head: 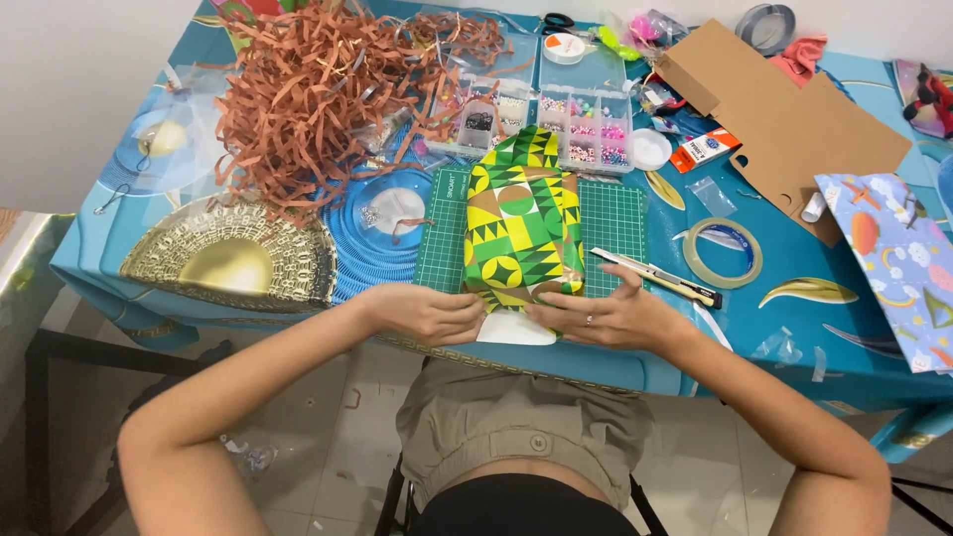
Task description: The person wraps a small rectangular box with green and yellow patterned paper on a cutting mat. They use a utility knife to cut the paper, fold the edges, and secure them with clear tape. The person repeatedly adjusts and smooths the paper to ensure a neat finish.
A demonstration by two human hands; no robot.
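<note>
A box wrapped in green, yellow and brown patterned paper (521,223) lies on a green cutting mat (611,223) at the table's near edge. My left hand (429,313) presses the paper at the box's near left corner. My right hand (611,316), a ring on one finger, pinches the paper at the near right corner. A white flap of the paper's underside (514,331) sticks out between the two hands.
A utility knife (655,278) and a clear tape roll (723,252) lie right of the mat. Brown shredded paper (308,89) piles at back left, bead organisers (586,124) behind the box, flat cardboard (784,119) and patterned paper (898,263) at right.
</note>
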